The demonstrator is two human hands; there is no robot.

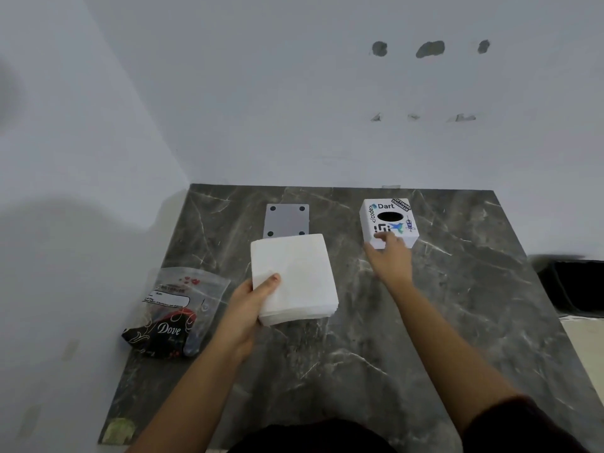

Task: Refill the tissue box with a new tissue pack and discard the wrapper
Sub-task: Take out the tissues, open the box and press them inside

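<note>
My left hand (pixel 250 304) grips a thick white stack of tissues (pixel 294 276) by its near left corner, holding it just above the dark marble table (pixel 359 354). The white tissue box (pixel 389 222), covered in stickers and with a dark oval opening on top, stands at the back right. My right hand (pixel 389 253) touches the box's near side, thumb on the left corner and fingers on its top edge. The empty plastic wrapper (pixel 173 312), clear with a black "Dove" print, lies on the table's left side.
A grey rectangular plate (pixel 287 220) with dark corner dots lies flat behind the tissue stack. A black bin (pixel 575 289) sits off the table's right edge. White walls close in the back and left.
</note>
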